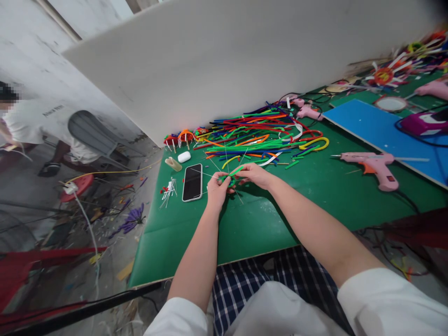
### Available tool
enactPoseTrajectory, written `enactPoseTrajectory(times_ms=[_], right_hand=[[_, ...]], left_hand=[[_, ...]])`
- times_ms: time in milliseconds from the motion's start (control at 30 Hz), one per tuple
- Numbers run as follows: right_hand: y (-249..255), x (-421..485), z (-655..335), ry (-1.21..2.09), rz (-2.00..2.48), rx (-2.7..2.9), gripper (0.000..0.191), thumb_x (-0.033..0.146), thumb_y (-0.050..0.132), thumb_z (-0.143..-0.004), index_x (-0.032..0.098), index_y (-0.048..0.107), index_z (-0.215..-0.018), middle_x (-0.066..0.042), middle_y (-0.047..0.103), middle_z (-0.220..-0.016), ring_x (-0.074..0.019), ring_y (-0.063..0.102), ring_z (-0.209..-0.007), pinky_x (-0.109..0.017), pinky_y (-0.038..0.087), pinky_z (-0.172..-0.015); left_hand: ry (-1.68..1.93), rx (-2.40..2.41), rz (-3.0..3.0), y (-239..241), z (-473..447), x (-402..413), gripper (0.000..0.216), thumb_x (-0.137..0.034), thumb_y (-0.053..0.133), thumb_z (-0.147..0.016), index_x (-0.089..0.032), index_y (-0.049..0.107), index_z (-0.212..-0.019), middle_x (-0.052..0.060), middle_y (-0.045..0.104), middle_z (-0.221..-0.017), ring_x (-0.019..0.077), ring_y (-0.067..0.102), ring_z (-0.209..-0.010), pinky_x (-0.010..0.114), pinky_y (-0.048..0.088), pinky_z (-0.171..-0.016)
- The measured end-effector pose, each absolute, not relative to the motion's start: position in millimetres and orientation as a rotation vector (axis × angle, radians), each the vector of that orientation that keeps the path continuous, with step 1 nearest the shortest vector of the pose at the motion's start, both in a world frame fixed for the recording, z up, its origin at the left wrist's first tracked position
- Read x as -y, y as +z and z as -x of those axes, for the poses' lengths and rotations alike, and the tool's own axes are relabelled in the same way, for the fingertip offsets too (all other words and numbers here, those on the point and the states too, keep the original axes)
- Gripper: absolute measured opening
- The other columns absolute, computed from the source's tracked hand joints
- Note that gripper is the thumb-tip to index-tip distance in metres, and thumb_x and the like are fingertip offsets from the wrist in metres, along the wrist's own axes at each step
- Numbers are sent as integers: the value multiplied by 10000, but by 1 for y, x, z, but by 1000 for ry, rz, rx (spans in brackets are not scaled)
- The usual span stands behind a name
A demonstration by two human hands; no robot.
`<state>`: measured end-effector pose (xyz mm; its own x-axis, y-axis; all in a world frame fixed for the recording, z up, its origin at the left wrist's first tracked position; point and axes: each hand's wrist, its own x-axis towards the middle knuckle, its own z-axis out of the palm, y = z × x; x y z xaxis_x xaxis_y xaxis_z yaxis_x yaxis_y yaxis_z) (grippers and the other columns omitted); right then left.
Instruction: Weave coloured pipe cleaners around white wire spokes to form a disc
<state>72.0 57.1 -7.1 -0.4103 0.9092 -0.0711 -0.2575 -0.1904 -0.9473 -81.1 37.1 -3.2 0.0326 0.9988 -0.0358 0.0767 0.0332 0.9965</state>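
Note:
Between my hands is a spoked frame of thin wires with a green pipe-cleaner centre [228, 180]; its spokes fan outward over the table. My left hand [217, 187] is closed, thumb and fingers pinching that centre from the left. From the right, my right hand [255, 175] pinches a green pipe cleaner [237, 171] that runs to the middle of the frame. Fingers partly hide where the pipe cleaner meets the wires. Left of my hands lies a phone [192, 182] with a dark screen. Just beyond them spreads a pile of coloured pipe cleaners [252, 135].
A pink glue gun [378, 165] lies to the right beside a blue board [392, 135]. A white case [184, 157], wire pieces [169, 192] and small orange-topped crafts [186, 136] are at left. A white partition [210, 65] stands behind. A person [49, 126] sits at far left.

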Motion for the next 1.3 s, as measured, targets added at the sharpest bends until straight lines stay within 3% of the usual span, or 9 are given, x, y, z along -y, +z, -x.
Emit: enactPoseTrajectory(times_ms=[200,467,633,900,1133,1300], right_hand=[[-5,-56,-71,1686,878,1261,215,268,622,-642,157,655,-823,-27,642,-793,-106,568,-736,-243,458,-684],[-7,-56,-69,1479,908,1414,218,285,644,-603,130,630,-755,1,613,-660,-79,534,-607,-212,413,-595],[-6,-55,-63,1412,949,1415,203,299,634,-614,135,583,-723,8,581,-647,-77,523,-588,-206,410,-560],[-9,-56,-57,1319,1022,1464,264,346,608,-645,142,598,-813,-14,591,-681,-86,510,-577,-214,419,-540],[-5,-55,-56,1138,1080,1511,195,324,606,-638,139,612,-700,-9,594,-641,-95,505,-591,-240,417,-603],[-4,-54,-56,1191,1066,1474,186,320,607,-630,141,583,-676,4,570,-615,-86,493,-561,-225,407,-550]], left_hand=[[1127,-1272,-1271,-4,80,-37,275,-338,610,-648,-178,486,-833,-43,536,-505,134,584,-469,218,466,-410],[1103,-1303,-1326,-8,78,-36,276,-348,606,-648,-182,506,-844,-57,487,-474,144,590,-484,240,485,-431],[1096,-1303,-1338,-4,77,-35,304,-358,617,-636,-172,491,-842,-42,535,-522,133,586,-479,232,483,-432],[1132,-1280,-1392,-5,77,-34,299,-371,602,-652,-165,476,-827,-23,561,-578,124,584,-500,239,494,-456],[1101,-1405,-1445,-4,78,-32,261,-373,590,-660,-188,468,-797,-91,415,-435,101,530,-391,200,455,-404],[1069,-1433,-1479,-3,78,-32,275,-383,584,-665,-192,466,-824,-66,482,-487,114,556,-427,208,457,-421]])
